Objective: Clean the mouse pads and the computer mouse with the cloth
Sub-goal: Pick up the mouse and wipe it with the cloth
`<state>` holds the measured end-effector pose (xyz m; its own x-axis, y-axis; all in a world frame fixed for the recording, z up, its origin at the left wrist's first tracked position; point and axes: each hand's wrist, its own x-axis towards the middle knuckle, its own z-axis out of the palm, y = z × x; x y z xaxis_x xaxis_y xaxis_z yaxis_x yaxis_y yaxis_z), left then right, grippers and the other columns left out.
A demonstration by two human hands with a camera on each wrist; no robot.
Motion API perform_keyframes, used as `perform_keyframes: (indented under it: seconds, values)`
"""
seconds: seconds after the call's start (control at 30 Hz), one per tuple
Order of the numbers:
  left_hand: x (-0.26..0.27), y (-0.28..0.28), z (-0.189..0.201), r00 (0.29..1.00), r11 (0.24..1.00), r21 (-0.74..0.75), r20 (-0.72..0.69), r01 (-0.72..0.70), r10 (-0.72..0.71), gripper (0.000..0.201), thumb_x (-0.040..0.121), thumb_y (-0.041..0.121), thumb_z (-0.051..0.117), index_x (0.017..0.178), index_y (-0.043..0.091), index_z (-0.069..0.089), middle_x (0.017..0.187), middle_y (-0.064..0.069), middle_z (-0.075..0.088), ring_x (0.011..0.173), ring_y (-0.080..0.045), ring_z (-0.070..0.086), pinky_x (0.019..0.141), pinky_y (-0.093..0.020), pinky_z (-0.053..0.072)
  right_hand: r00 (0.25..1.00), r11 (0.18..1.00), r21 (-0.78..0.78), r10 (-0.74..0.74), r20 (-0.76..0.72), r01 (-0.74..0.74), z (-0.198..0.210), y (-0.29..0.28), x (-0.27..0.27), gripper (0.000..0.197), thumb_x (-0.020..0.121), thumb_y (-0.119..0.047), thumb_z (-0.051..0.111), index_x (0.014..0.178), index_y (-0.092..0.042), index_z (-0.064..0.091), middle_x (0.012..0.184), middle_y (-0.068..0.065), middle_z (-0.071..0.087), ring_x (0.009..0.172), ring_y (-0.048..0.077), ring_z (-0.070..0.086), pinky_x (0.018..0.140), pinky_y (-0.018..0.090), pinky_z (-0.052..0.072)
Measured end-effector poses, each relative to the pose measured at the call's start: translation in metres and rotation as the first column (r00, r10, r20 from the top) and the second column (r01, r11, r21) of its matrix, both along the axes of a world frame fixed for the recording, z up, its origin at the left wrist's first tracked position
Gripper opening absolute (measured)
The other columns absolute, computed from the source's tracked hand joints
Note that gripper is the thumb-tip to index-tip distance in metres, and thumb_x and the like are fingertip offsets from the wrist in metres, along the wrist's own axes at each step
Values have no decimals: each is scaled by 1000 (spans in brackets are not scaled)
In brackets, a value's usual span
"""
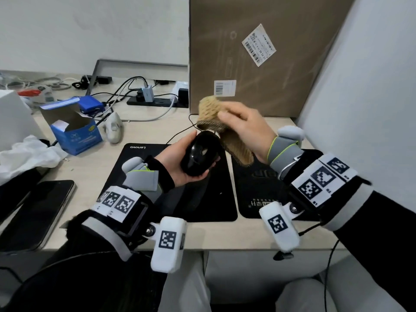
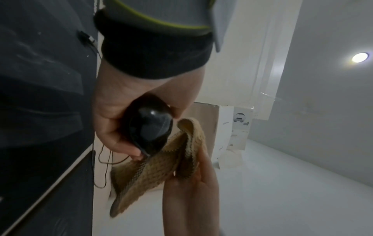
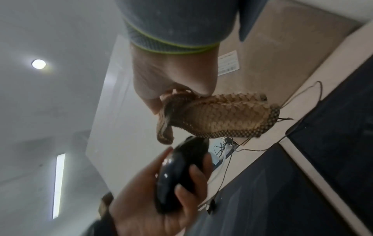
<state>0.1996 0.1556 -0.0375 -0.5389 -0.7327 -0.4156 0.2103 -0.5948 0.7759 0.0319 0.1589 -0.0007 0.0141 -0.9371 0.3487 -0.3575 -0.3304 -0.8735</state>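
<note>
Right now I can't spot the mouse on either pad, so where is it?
In the head view the black mouse is off the desk, held in the left hand above the Lenovo pad, just left of the cloth in the right hand.

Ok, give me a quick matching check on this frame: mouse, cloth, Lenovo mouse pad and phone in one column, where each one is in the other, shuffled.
Things:
1. black mouse
2. tan cloth
3. Lenovo mouse pad
4. phone

Places:
A. flat on the desk, under the raised hands
B. gripped in the right hand
C. lying at the desk's near left edge
D. held in the left hand, above the pad

Pairs: 1-D, 2-B, 3-A, 4-C
</note>
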Motion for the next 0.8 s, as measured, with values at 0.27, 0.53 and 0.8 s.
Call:
perform_keyframes:
  seconds: [0.27, 0.53, 0.8]
  values:
    - [26, -10, 21, 978, 986, -137, 194, 100, -72, 49, 89, 60, 36, 90, 22, 67, 75, -10, 74, 46, -15, 62, 40, -15, 46, 889, 970, 57, 239, -390, -236, -13, -4, 4, 51, 84, -15, 47, 134, -5, 48, 139, 9, 49, 129, 14, 42, 106, 9, 24]
    - [42, -14, 31, 972, 978, -100, 169, 181, -162, 49, 91, 54, 35, 96, 15, 64, 73, -16, 71, 42, -17, 57, 34, -13, 41, 867, 877, 303, 446, -223, -373, 2, -12, -5, 52, 75, -8, 55, 126, -15, 51, 127, 5, 56, 115, 13, 50, 105, 29, 36]
    - [48, -21, 37, 971, 980, -82, 177, 179, -163, 46, 88, 52, 41, 98, 14, 65, 76, -15, 71, 44, -17, 59, 33, -15, 42, 774, 980, 109, 200, -601, -168, -5, -14, 3, 43, 82, -30, 48, 113, -2, 58, 109, 14, 65, 103, 30, 57, 96, 42, 42]
